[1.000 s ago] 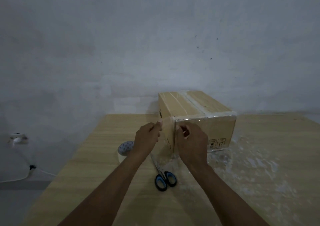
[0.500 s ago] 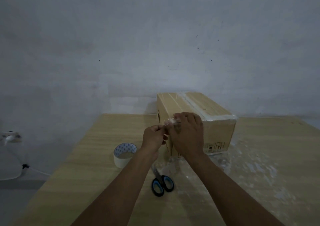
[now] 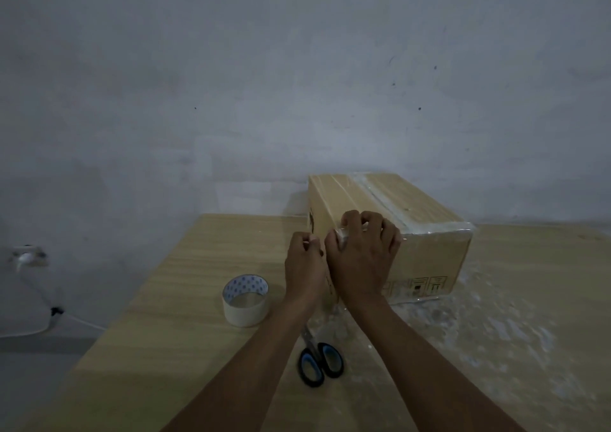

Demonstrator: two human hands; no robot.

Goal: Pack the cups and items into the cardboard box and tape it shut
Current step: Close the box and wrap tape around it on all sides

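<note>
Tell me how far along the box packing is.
Done: the cardboard box is closed, taped along its top seam. In hand: the left hand and right hand pinch clear tape at its near corner. Left: pressing that piece down; tape roll and scissors lie beside it.

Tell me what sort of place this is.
Likely a bare room used as a makeshift packing spot: a light wood-grain table against a plain grey plastered wall, a taped brown cardboard box, plus a white tape roll and blue-handled scissors nearby.
</note>
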